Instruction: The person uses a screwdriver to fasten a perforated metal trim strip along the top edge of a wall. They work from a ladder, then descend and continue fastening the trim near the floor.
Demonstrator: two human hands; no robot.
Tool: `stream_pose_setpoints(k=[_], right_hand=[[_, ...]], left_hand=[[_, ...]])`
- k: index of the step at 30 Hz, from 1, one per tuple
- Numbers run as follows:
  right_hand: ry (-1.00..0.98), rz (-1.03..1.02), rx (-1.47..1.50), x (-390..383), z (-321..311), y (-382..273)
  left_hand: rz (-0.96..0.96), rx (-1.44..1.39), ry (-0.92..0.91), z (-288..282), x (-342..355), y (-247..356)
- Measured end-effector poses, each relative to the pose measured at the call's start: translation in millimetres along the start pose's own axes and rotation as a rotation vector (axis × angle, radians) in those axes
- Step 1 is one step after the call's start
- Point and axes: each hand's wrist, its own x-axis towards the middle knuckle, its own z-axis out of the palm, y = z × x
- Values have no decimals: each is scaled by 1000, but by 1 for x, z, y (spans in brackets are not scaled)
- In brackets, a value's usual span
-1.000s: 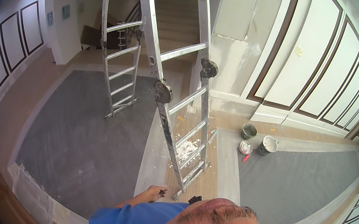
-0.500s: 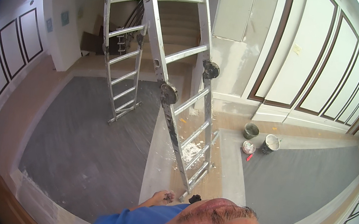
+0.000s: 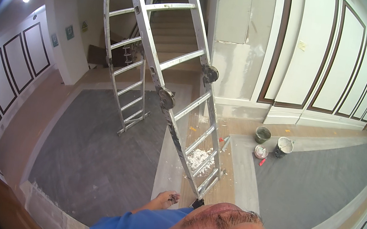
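Observation:
My left hand (image 3: 167,198), fingers loosely bent and a little apart, hangs beside my blue sleeve (image 3: 146,218). Dark smudges mark the fingers, and I see nothing held in them. The hand is nearest to the foot of a tall aluminium folding ladder (image 3: 188,110), which stands spread in front of me with round hinges on its near side. It does not touch the ladder. My right hand is out of view.
White debris (image 3: 200,160) lies on the floor under the ladder. To the right stand a dark bucket (image 3: 263,134), a bucket of pale material (image 3: 284,146) and a small tub (image 3: 261,151) beside a red-handled tool (image 3: 262,162). Grey sheeting (image 3: 99,159) covers floor; stairs (image 3: 175,32) rise behind.
The view has shifted, so the ladder's lower part, the buckets and the floor sit slightly lower and further right. My left hand appears a little higher and closer to the ladder's foot.

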Motion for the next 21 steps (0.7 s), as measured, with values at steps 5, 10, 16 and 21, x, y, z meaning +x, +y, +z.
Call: stream_pose_setpoints(k=[5, 10, 16, 21], right_hand=[[6, 24, -13, 17, -42, 41], [23, 71, -33, 32, -87, 83], [35, 147, -72, 38, -118, 131], [42, 189, -123, 46, -120, 164]], left_hand=[[-43, -90, 89, 39, 12, -36], [-125, -77, 13, 94, 30, -73], [-78, -53, -83, 128, 54, -117], [-36, 1, -218, 151, 63, -118]])
